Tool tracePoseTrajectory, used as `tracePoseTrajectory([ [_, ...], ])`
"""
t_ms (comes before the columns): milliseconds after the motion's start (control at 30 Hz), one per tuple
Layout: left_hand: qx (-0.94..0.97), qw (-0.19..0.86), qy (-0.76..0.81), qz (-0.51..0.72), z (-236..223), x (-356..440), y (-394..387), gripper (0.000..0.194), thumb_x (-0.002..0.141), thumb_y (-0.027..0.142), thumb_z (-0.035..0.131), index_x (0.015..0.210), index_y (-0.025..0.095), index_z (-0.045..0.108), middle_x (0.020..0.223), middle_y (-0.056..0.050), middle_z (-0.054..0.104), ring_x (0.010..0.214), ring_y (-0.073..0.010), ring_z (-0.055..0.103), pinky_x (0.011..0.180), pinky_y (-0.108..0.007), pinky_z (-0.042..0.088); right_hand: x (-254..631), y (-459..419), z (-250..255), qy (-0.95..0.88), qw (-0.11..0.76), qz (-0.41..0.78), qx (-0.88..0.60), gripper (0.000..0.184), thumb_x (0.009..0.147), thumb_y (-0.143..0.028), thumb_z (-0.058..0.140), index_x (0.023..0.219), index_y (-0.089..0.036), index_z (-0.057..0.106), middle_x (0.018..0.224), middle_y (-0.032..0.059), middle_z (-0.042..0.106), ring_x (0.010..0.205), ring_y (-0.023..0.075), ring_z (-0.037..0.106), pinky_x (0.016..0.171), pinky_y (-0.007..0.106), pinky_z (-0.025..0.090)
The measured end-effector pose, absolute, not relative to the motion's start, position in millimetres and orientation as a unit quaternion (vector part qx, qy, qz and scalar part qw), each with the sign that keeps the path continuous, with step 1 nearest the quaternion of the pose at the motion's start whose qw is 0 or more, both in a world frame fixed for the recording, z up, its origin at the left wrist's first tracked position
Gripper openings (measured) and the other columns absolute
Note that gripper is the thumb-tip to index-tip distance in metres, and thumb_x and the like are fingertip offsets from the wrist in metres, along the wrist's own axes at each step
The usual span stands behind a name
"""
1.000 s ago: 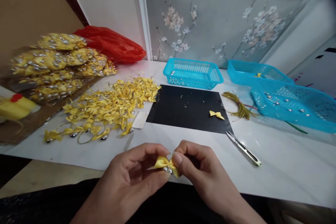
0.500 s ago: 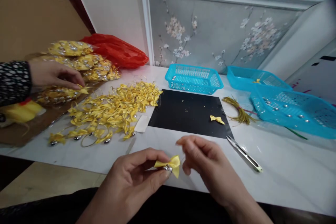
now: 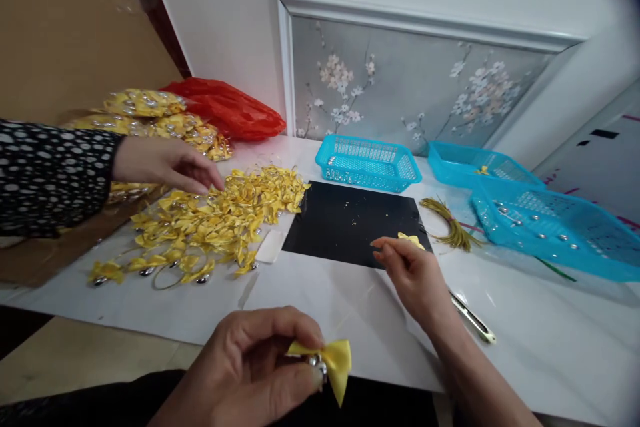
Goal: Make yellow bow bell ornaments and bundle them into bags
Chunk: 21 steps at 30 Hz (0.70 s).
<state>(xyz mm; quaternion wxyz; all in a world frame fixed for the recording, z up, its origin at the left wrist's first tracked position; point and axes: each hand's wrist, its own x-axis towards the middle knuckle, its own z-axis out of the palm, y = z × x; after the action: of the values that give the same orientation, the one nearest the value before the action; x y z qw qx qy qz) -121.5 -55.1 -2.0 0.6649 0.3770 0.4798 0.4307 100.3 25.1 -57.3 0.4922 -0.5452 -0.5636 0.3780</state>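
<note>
Presently, the left hand (image 3: 260, 367) pinches a yellow bow (image 3: 339, 361) at six o'clock; weak pressure could shift its silver beads (image 3: 319, 364) (the right hand (image 3: 414, 275), at four o'clock: grasp cannot be told).

Counter (image 3: 550, 340): open at lower right of the frame, beyond the clippers (image 3: 473, 319)
Black mat (image 3: 340, 223): flat, passable mid-frame; right hand (image 3: 417, 273) covers its lower right corner
Bow pile (image 3: 200, 223): fills centre left, a co-worker's hand (image 3: 167, 163) above it
Blue baskets (image 3: 590, 260): raised walls above centre and at right
</note>
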Motion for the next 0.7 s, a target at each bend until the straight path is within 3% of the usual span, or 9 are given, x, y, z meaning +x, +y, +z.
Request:
tracePoseTrajectory([
  [100,0.420,0.631,0.499,0.420,-2.7,-123.1,-47.3,0.025,0.067,0.027,0.082,0.091,0.025,0.074,0.078,-0.001,0.073,0.071,-0.0165,0.064,0.064,-0.025,0.050,94.6,12.3,-42.2,-0.623,0.442,0.396,-0.510,0.034,0.090,-0.047,0.057,0.098,-0.018,0.073,0.076,0.0046,0.061,0.064,0.0154,0.056,0.055,0.025,0.046],
  [233,0.447,0.575,0.530,0.435,-3.4,-122.1,-42.8,0.042,0.071,0.027,0.078,0.112,0.025,0.067,0.077,0.002,0.070,0.073,-0.0170,0.065,0.070,-0.026,0.050,82.9,-9.1,-22.2,-0.634,0.397,0.522,-0.411,0.034,0.090,-0.048,0.060,0.098,-0.018,0.070,0.078,0.0025,0.058,0.063,0.0122,0.054,0.055,0.023,0.043],
  [367,0.466,0.555,0.532,0.437,-5.1,-120.2,-43.5,0.036,0.074,0.028,0.075,0.110,0.025,0.067,0.079,0.001,0.071,0.076,-0.0177,0.065,0.071,-0.026,0.050,68.0,-19.5,-20.2,-0.583,0.363,0.613,-0.391,0.037,0.087,-0.053,0.062,0.087,-0.016,0.065,0.070,-0.0007,0.055,0.059,0.0102,0.048,0.055,0.022,0.039],
  [567,0.471,0.531,0.534,0.460,-7.1,-120.4,-43.5,0.032,0.072,0.036,0.078,0.102,0.026,0.071,0.096,-0.004,0.073,0.093,-0.0234,0.067,0.079,-0.030,0.054,58.7,-20.9,-23.8,-0.542,0.388,0.629,-0.400,0.042,0.084,-0.057,0.064,0.075,-0.016,0.060,0.059,-0.0029,0.050,0.056,0.0102,0.041,0.055,0.023,0.031],
  [700,0.476,0.510,0.528,0.485,-4.1,-117.9,-43.5,0.020,0.075,0.039,0.075,0.088,0.024,0.072,0.085,-0.002,0.072,0.084,-0.0218,0.067,0.077,-0.031,0.055,59.8,-24.3,-22.8,-0.551,0.396,0.605,-0.416,0.042,0.085,-0.058,0.063,0.075,-0.017,0.059,0.061,-0.0029,0.048,0.057,0.0109,0.040,0.054,0.023,0.031],
])
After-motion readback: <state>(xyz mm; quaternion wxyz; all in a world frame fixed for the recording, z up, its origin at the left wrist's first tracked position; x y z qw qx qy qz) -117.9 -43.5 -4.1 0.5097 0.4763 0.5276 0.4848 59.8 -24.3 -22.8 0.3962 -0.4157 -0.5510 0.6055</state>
